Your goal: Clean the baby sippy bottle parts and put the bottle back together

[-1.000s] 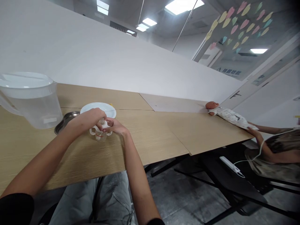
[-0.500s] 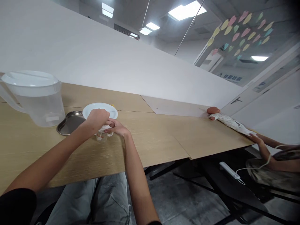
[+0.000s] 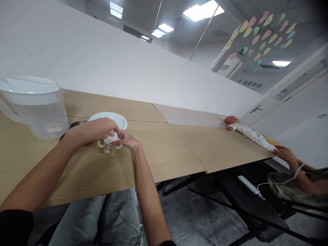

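A small clear baby bottle (image 3: 109, 149) with white side handles, a white collar and a pale nipple stands upright on the table. My left hand (image 3: 105, 127) curls over the back of its top, closed, with the fingertips partly hidden behind the nipple. From the right side, my right hand (image 3: 127, 139) grips the bottle at its collar, fingers bent around it. Just behind both hands lies a white plate (image 3: 122, 123). My left forearm mostly covers a metal kidney dish (image 3: 77, 123).
On the left stands a large lidded water pitcher (image 3: 47, 116). At the far right, another person's hands (image 3: 287, 154) touch a swaddled doll (image 3: 251, 135) on the table (image 3: 164, 150). A white power strip (image 3: 248, 184) with a cable lies on a dark seat below.
My left wrist has turned and its forearm has swung over the kidney dish. The bottle's nipple, collar and both handles now show. My right hand stays at the bottle.
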Tool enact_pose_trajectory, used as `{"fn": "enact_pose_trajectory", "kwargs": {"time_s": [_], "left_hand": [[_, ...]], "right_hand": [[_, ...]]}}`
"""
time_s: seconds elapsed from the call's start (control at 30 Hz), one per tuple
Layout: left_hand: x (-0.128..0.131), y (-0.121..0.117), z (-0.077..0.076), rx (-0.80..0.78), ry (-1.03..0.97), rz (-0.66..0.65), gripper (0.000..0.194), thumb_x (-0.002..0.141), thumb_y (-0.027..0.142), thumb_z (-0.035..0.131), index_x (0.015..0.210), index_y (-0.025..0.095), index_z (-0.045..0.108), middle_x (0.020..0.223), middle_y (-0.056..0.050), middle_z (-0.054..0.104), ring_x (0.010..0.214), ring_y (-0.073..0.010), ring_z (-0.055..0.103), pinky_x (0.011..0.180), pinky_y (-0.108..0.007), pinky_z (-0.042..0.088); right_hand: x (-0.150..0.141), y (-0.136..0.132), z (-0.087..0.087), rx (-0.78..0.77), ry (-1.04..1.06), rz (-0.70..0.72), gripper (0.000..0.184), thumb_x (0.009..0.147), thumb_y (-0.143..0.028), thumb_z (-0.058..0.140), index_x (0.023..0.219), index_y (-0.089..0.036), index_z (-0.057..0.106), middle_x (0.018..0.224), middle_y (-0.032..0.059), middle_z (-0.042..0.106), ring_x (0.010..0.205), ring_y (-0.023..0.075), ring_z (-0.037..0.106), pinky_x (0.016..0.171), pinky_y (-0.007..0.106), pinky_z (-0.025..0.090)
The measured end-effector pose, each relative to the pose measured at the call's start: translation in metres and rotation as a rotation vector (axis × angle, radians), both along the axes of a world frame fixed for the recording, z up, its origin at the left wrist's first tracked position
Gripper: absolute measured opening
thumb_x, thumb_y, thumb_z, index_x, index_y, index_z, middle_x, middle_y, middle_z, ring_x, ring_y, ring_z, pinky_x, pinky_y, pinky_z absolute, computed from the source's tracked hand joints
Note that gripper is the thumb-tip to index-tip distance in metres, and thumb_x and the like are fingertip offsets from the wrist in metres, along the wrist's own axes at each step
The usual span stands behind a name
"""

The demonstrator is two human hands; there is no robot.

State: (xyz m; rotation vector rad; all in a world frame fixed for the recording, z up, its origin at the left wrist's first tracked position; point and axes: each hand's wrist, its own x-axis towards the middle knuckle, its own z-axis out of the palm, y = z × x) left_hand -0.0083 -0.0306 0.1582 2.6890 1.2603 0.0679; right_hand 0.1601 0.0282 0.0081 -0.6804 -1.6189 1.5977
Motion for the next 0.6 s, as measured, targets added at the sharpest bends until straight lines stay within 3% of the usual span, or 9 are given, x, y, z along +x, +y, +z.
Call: {"fn": "enact_pose_trajectory", "kwargs": {"time_s": [0.1, 0.23, 0.6], "left_hand": [[0.001, 0.006, -0.002, 0.006, 0.046, -0.067, 0.03, 0.085, 0.021, 0.046, 0.092, 0.022, 0.075, 0.097, -0.006, 0.074, 0.086, -0.0208, 0.064, 0.069, -0.026, 0.041], [-0.001, 0.012, -0.005, 0.03, 0.016, -0.07, 0.031, 0.088, 0.023, 0.046, 0.099, 0.021, 0.075, 0.102, -0.006, 0.074, 0.091, -0.02, 0.063, 0.071, -0.025, 0.04], [-0.007, 0.012, -0.004, 0.018, -0.047, -0.112, 0.03, 0.092, 0.032, 0.045, 0.087, 0.02, 0.072, 0.092, -0.006, 0.071, 0.081, -0.0186, 0.061, 0.067, -0.026, 0.037]], "right_hand": [[0.0, -0.002, 0.002, -0.017, 0.001, -0.009, 0.072, 0.045, -0.018, 0.09, 0.113, -0.02, 0.067, 0.113, 0.0039, 0.071, 0.11, 0.0213, 0.064, 0.096, 0.032, 0.052], [0.0, -0.003, 0.004, 0.011, 0.021, 0.007, 0.07, 0.049, -0.017, 0.088, 0.115, -0.02, 0.067, 0.112, 0.0041, 0.072, 0.109, 0.021, 0.065, 0.097, 0.032, 0.051], [0.0, -0.004, 0.007, -0.025, 0.033, 0.002, 0.072, 0.046, -0.014, 0.088, 0.115, -0.019, 0.067, 0.116, 0.0043, 0.071, 0.112, 0.0216, 0.063, 0.1, 0.032, 0.049]]}}
